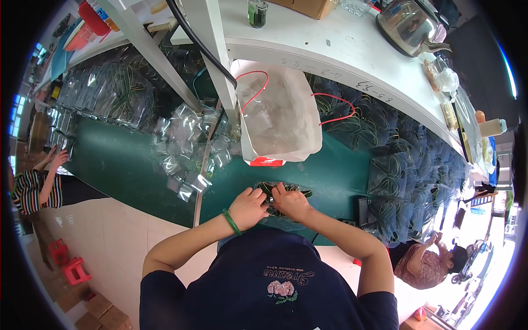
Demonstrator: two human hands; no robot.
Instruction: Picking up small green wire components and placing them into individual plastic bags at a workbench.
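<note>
Near the front edge of the green table [335, 190], both my hands are on a clear plastic bag [281, 221] with dark green and black strips in it. My left hand [248, 208], below a green bangle on the wrist, has its fingers curled in at the bag's left side. My right hand [291, 203] presses bent fingers and thumb together at its top middle. The fingers partly hide the bag, so its exact contents cannot be made out. Just beyond the hands stands a white paper bag [308, 144] with red cord handles and some clear plastic pieces inside.
Loose small clear packets [181, 146] lie to the left. Rows of filled plastic bags [410, 170] cover the right side, more [107, 91] the far left. A white shelf [308, 47] with a kettle [410, 27] overhangs the back. Other people sit at left and right.
</note>
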